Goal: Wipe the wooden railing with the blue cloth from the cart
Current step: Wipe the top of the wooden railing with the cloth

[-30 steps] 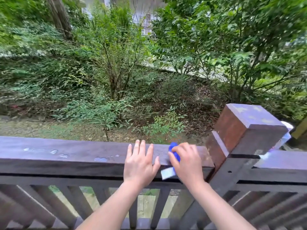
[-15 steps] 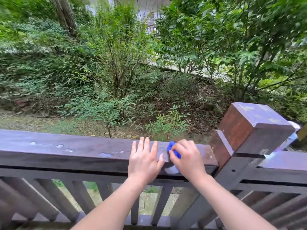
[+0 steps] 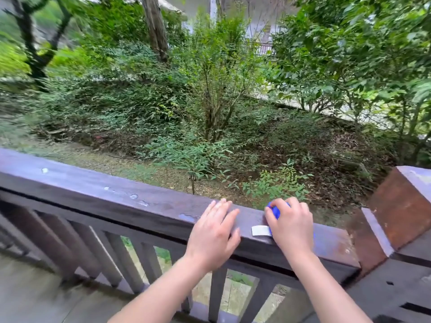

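The dark wooden railing (image 3: 98,190) runs from the left edge down to a square post at the right. My right hand (image 3: 291,227) presses the blue cloth (image 3: 274,211) onto the rail's top; only a bunched blue bit and a white label (image 3: 260,230) show past my fingers. My left hand (image 3: 213,234) lies flat on the rail just left of it, fingers spread, holding nothing. Pale wet spots (image 3: 134,196) dot the rail further left.
A thick square post (image 3: 401,206) ends the rail at the right. Slanted balusters (image 3: 126,257) stand below the rail. Beyond it lie shrubs, trees and a leaf-strewn slope (image 3: 210,127). The deck floor (image 3: 28,290) shows at the lower left.
The view has swung left, so the post now sits at the right edge. Both hands stay on the rail, with the cloth's white label now sticking out further left of my right hand.
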`<state>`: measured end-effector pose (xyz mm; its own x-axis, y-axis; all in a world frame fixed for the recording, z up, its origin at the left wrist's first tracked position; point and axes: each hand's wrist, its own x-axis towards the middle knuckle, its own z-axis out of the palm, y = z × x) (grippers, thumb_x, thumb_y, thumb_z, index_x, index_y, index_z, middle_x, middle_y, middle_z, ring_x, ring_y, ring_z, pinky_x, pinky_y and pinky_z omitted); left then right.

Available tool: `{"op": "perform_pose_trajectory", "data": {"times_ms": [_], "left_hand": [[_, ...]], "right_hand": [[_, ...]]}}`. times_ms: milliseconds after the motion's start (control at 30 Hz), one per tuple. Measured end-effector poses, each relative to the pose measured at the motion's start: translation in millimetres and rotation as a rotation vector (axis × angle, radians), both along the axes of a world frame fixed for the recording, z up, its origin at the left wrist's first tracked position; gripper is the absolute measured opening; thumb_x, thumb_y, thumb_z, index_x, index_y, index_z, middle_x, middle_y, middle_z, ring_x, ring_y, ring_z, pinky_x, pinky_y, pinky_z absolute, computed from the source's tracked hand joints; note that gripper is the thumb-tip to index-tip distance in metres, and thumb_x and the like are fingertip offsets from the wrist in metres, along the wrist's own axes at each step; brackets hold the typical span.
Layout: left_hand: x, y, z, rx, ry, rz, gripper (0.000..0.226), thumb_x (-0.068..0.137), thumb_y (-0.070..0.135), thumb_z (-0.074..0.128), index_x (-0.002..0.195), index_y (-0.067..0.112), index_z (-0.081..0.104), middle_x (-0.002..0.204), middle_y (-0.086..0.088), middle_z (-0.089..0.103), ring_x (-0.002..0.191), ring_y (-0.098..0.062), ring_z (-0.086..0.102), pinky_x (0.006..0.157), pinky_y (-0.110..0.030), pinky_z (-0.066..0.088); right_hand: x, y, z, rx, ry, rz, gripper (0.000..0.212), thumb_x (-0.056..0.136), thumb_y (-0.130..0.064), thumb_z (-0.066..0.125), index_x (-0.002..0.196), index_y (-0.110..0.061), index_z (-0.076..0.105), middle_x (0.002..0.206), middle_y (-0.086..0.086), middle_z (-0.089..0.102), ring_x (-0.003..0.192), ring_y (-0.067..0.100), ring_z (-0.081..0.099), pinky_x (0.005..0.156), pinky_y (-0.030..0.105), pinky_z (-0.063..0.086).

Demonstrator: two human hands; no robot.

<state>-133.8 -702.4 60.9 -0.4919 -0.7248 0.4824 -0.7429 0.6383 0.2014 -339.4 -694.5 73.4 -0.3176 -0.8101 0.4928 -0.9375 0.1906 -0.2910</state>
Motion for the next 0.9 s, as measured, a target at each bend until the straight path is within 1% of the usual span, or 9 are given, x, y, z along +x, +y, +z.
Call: {"op": "perform_pose_trajectory", "data": {"times_ms": [67, 200, 333, 467, 567, 667, 733, 833, 900], "left_hand": [[31, -7, -1, -0.05, 0.04, 0.063, 0.044, 0.091, 0.032, 0.051, 0.124, 0.008, 0.065, 0.135, -0.015, 0.063, 0.131, -0.03, 0.056, 0.115, -0.048, 0.039], [101, -31, 4, -0.083, 0.036, 0.244, 0.045, 0.093, 0.033, 0.046, 0.123, 0.006, 0.065, 0.135, -0.018, 0.062, 0.129, -0.036, 0.055, 0.114, -0.052, 0.04], [180, -65, 17, -0.052, 0.019, 0.415, 0.05, 0.093, 0.035, 0.04, 0.124, 0.004, 0.064, 0.133, -0.023, 0.061, 0.128, -0.041, 0.054, 0.112, -0.057, 0.04], [254, -105, 19, 0.088, 0.003, 0.565, 0.064, 0.091, 0.044, 0.027, 0.126, 0.005, 0.063, 0.138, -0.021, 0.058, 0.132, -0.039, 0.049, 0.116, -0.054, 0.034], [284, -132, 13, 0.151, 0.0, 0.546, 0.069, 0.09, 0.047, 0.021, 0.126, 0.008, 0.064, 0.137, -0.019, 0.059, 0.13, -0.036, 0.05, 0.114, -0.051, 0.035], [301, -148, 3, 0.168, 0.008, 0.518, 0.06, 0.091, 0.044, 0.024, 0.12, 0.013, 0.066, 0.129, -0.012, 0.062, 0.119, -0.035, 0.054, 0.104, -0.05, 0.042], [309, -154, -6, 0.124, -0.015, 0.497, 0.05, 0.091, 0.041, 0.029, 0.115, 0.016, 0.066, 0.123, -0.008, 0.064, 0.112, -0.033, 0.057, 0.096, -0.05, 0.045], [318, -163, -12, 0.053, -0.041, 0.457, 0.041, 0.091, 0.04, 0.035, 0.112, 0.021, 0.064, 0.118, -0.004, 0.064, 0.11, -0.028, 0.055, 0.092, -0.05, 0.044], [323, -168, -15, 0.017, -0.053, 0.42, 0.038, 0.09, 0.04, 0.036, 0.11, 0.022, 0.062, 0.113, -0.004, 0.063, 0.108, -0.026, 0.051, 0.091, -0.05, 0.041]], "right_hand": [[26, 0, -5, -0.006, 0.027, 0.111, 0.02, 0.081, -0.039, 0.069, 0.09, -0.021, 0.068, 0.089, 0.008, 0.058, 0.082, 0.034, 0.05, 0.07, 0.041, 0.046], [62, 0, -15, -0.001, 0.1, 0.363, 0.03, 0.084, -0.049, 0.062, 0.098, -0.023, 0.066, 0.094, 0.004, 0.057, 0.086, 0.031, 0.048, 0.075, 0.043, 0.046], [75, -23, -7, -0.022, -0.021, 0.223, 0.026, 0.083, -0.04, 0.069, 0.095, -0.017, 0.07, 0.092, 0.008, 0.059, 0.084, 0.034, 0.049, 0.078, 0.045, 0.047], [112, -27, -18, -0.055, 0.051, 0.295, 0.035, 0.087, -0.051, 0.052, 0.094, -0.021, 0.068, 0.09, 0.005, 0.057, 0.081, 0.032, 0.046, 0.073, 0.044, 0.048], [115, -39, -16, -0.11, 0.017, 0.232, 0.038, 0.087, -0.049, 0.046, 0.089, -0.02, 0.07, 0.087, 0.006, 0.059, 0.078, 0.033, 0.05, 0.076, 0.042, 0.048], [125, -42, -16, -0.169, -0.012, 0.065, 0.036, 0.088, -0.044, 0.047, 0.082, -0.018, 0.07, 0.083, 0.008, 0.06, 0.075, 0.034, 0.052, 0.075, 0.042, 0.044], [138, -35, -23, -0.169, 0.053, 0.069, 0.027, 0.089, -0.041, 0.051, 0.08, -0.021, 0.066, 0.082, 0.005, 0.058, 0.074, 0.031, 0.048, 0.071, 0.042, 0.043], [141, -30, -21, -0.079, 0.134, 0.15, 0.02, 0.088, -0.037, 0.058, 0.077, -0.022, 0.064, 0.077, 0.004, 0.056, 0.072, 0.029, 0.048, 0.064, 0.04, 0.043], [138, -46, -2, 0.014, 0.094, 0.048, 0.024, 0.087, -0.038, 0.061, 0.072, -0.019, 0.065, 0.072, 0.008, 0.06, 0.071, 0.034, 0.056, 0.063, 0.038, 0.044]]}}
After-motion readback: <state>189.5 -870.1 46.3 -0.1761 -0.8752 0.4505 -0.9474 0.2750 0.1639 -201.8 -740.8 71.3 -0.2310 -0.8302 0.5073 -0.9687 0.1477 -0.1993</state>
